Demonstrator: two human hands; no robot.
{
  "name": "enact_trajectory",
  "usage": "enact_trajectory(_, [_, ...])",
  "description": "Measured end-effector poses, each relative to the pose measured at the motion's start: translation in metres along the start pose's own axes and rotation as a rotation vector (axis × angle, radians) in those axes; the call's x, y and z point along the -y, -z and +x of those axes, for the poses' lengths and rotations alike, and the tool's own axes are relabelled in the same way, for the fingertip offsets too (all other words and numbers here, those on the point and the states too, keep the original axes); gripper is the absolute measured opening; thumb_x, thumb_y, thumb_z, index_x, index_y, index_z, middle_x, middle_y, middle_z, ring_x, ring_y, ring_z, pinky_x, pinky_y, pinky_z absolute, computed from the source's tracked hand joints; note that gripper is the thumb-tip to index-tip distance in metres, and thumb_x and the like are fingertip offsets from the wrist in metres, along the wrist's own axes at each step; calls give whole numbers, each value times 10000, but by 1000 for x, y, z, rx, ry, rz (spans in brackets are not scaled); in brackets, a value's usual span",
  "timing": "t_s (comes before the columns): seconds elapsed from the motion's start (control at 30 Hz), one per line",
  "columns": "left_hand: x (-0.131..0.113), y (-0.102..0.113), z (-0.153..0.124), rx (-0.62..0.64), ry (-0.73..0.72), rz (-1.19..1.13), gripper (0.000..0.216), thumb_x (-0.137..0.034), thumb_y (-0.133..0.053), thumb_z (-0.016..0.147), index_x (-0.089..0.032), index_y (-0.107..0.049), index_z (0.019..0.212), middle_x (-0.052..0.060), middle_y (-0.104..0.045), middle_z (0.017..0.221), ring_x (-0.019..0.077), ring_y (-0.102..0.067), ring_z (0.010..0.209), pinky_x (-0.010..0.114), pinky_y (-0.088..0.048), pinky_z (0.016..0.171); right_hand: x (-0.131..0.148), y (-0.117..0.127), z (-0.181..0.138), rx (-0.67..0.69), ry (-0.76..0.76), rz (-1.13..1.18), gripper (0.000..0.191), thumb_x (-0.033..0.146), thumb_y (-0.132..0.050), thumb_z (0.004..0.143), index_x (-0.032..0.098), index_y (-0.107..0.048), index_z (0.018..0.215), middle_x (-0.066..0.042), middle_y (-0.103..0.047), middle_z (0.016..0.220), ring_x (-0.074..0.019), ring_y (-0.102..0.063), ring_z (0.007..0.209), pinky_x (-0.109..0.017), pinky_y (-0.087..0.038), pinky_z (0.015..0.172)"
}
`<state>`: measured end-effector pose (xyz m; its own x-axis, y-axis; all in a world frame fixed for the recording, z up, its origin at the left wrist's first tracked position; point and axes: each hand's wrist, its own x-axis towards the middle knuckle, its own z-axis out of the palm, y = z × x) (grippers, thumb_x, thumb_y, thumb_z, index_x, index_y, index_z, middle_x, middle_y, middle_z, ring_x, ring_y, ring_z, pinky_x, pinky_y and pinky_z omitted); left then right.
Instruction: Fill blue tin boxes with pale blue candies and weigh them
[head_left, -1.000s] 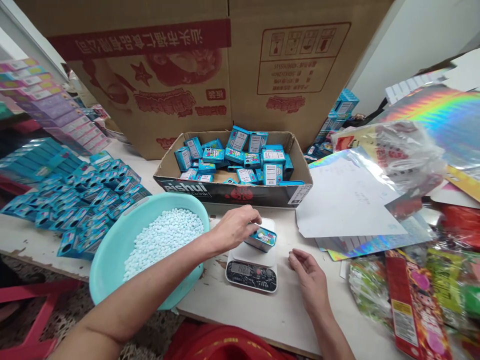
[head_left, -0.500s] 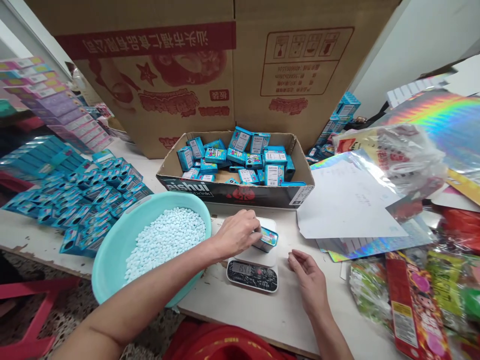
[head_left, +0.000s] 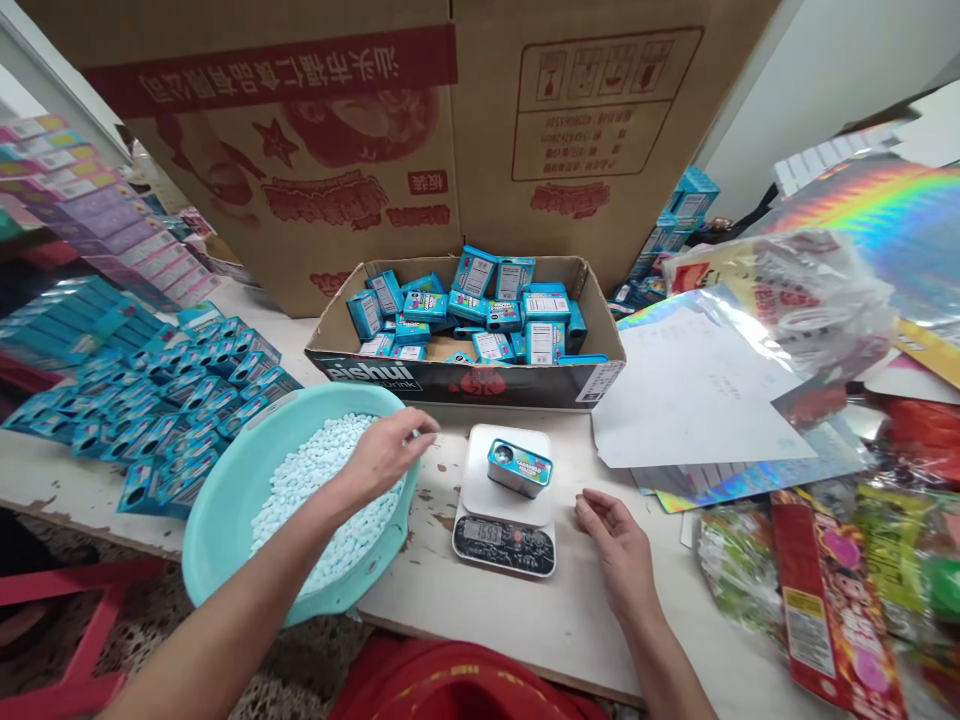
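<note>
A small blue candy tin [head_left: 520, 468] with a round hole in its top stands on the white plate of a digital kitchen scale [head_left: 504, 545], its display lit. My left hand [head_left: 388, 450] hovers over the right rim of a turquoise plastic bowl [head_left: 196, 520], fingers loosely bent and apart, with no thing visible in them. White-blue candy pellets [head_left: 304, 485] lie in the bowl, partly hidden by my left forearm. My right hand [head_left: 619, 550] rests on the table just right of the scale, fingers half curled and thumb apart, holding nothing I can see.
Behind the scale stands an open carton [head_left: 435, 378] holding several blue tins, backed by a big brown cardboard box [head_left: 487, 225]. Many blue holders [head_left: 187, 400] stand at left. White paper sheets [head_left: 690, 400] and candy packets [head_left: 832, 600] lie at right.
My left hand has let go of the tin on the scale and moved left to the bowl. The scale's display reading has changed. My right hand has stayed in place.
</note>
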<state>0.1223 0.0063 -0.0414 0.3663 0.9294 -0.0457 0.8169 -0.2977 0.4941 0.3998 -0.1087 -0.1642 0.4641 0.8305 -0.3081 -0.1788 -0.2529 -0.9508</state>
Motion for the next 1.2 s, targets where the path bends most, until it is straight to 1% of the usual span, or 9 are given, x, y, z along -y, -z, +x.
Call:
enact_trajectory(0.07, [26, 4, -15, 28, 149, 168, 232, -318, -405, 865, -203, -605, 846, 34, -641, 912, 193, -576, 822, 285, -399, 713, 0, 0, 1, -4, 2, 1, 473, 493, -769, 598, 174, -637, 920, -57, -672, 915, -217, -616, 912, -359, -499, 831])
enact_trajectory(0.17, [59, -1, -45, 237, 298, 362, 235, -335, -419, 843, -192, -604, 870, 73, -630, 935, 225, -580, 824, 299, -393, 695, -1, 1, 1, -23, 12, -5, 469, 485, -771, 600, 175, -638, 926, -56, -671, 914, -220, -616, 915, -373, -496, 843])
enact_trajectory(0.27, [73, -10, -71, 424, 220, 350, 201, -307, -456, 807, -184, -600, 876, 85, -618, 946, 229, -569, 880, 294, -387, 742, -1, 0, 1, -28, 12, -12, 458, 481, -769, 604, 180, -640, 924, -54, -671, 913, -215, -615, 910, -376, -493, 848])
enact_trajectory(0.4, [70, -12, -82, 486, 201, 265, 202, -228, -377, 808, -201, -564, 734, 45, -610, 773, 194, -548, 724, 271, -345, 651, -1, -1, 0, -13, 30, -19, 441, 477, -764, 616, 180, -642, 918, -54, -673, 911, -209, -619, 902, -372, -496, 842])
enact_trajectory(0.6, [61, -7, -76, 405, 263, 79, 181, -284, -410, 790, -208, -549, 702, 13, -617, 711, 183, -539, 685, 263, -333, 627, 0, 0, -2, -15, 52, -24, 455, 484, -762, 618, 174, -639, 927, -58, -669, 913, -210, -620, 896, -386, -499, 840])
enact_trajectory(0.83, [62, -8, -77, 79, 380, -218, 220, -399, -508, 768, -198, -592, 739, 10, -631, 748, 172, -539, 716, 268, -388, 674, -2, 3, -3, -30, 24, -38, 449, 479, -766, 614, 179, -641, 923, -54, -666, 920, -212, -618, 912, -386, -496, 858])
enact_trajectory(0.97, [29, -5, -77, -167, 463, -706, 229, -392, -646, 694, -171, -613, 743, 4, -590, 657, 129, -505, 614, 250, -405, 599, 0, -1, -4, -18, 17, -41, 452, 484, -761, 617, 182, -641, 931, -54, -665, 928, -216, -621, 905, -387, -504, 848])
enact_trajectory(1.03, [-3, 2, -78, -174, 450, -1000, 224, -353, -705, 656, -164, -616, 736, 6, -598, 636, 115, -513, 578, 242, -413, 567, 1, -5, -4, -3, 11, -45, 456, 488, -761, 612, 184, -642, 930, -52, -665, 925, -213, -622, 893, -378, -508, 836])
enact_trajectory(1.2, [-84, 28, -85, 242, 107, -1399, 187, -333, -728, 684, -177, -627, 660, 13, -585, 557, 113, -521, 519, 236, -419, 512, 3, -9, -4, 28, -1, -49, 462, 493, -766, 606, 193, -644, 935, -45, -669, 928, -207, -617, 896, -355, -504, 839])
